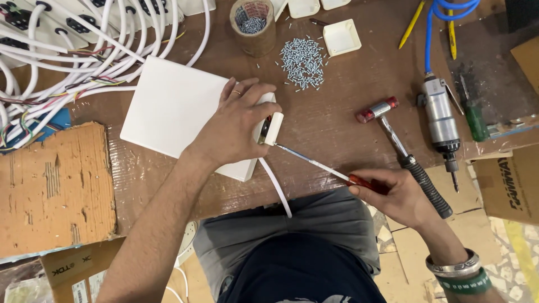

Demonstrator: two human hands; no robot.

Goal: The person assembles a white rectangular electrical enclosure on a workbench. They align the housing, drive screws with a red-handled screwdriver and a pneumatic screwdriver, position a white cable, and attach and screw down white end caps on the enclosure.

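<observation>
My left hand (238, 126) presses down on the right end of a flat white plastic box (168, 106) lying on the brown table, fingers curled over its edge. A white cable (276, 188) leaves that end and runs down toward my lap. My right hand (393, 193) grips the red handle of a screwdriver (314, 163). Its shaft slants up-left, and the tip meets the box's end by my left thumb.
A pile of small screws (303, 62) lies above, next to a tape roll (254, 25) holding more screws and a white square cover (341, 37). A red-headed hammer (401, 148) and a pneumatic driver (441, 120) lie right. White cables (84, 50) crowd the top left. Cardboard (53, 188) sits left.
</observation>
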